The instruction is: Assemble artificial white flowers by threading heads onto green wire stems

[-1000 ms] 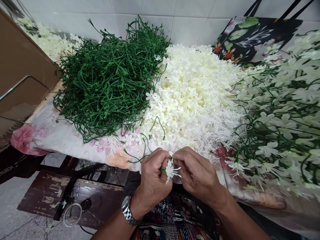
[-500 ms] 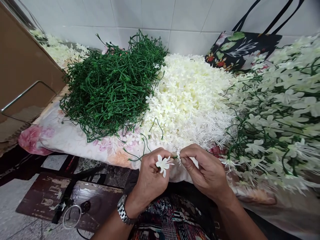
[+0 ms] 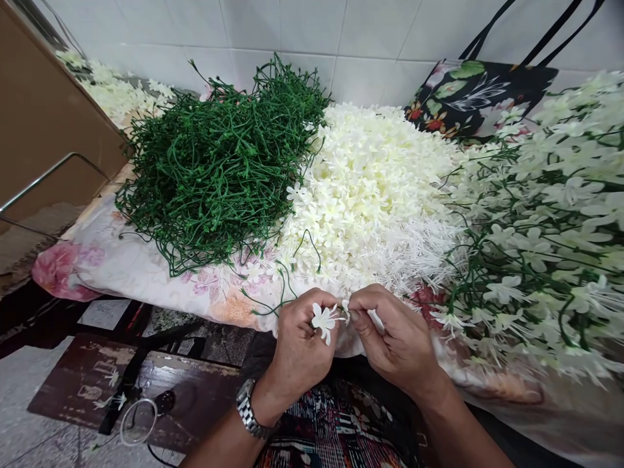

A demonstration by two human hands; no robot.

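My left hand (image 3: 305,338) is closed around a green artificial stem (image 3: 263,309) whose branches stick out to the left. A white artificial flower (image 3: 324,320) with thin stamens shows at its fingers. Close beside it, my right hand (image 3: 394,338) pinches a small white flower (image 3: 346,309) between thumb and forefinger, at the fingertips of the left. How the small flower meets the stem is hidden by my fingers. Beyond the hands lie a heap of loose cream-white blossoms (image 3: 361,175), a pile of white stamens (image 3: 414,250) and a tangle of green stems (image 3: 209,169).
Finished-looking flower sprays (image 3: 546,240) are heaped at the right. A black floral bag (image 3: 487,97) leans on the tiled wall (image 3: 307,29). A cardboard box (image 3: 53,110) stands at the left. Below the floral cloth (image 3: 117,260) is a worn brown board (image 3: 190,390).
Both hands stay together in nearly the same place. The left hand and its white flower have shifted slightly right, closer to the right fingertips. The view has moved a little.
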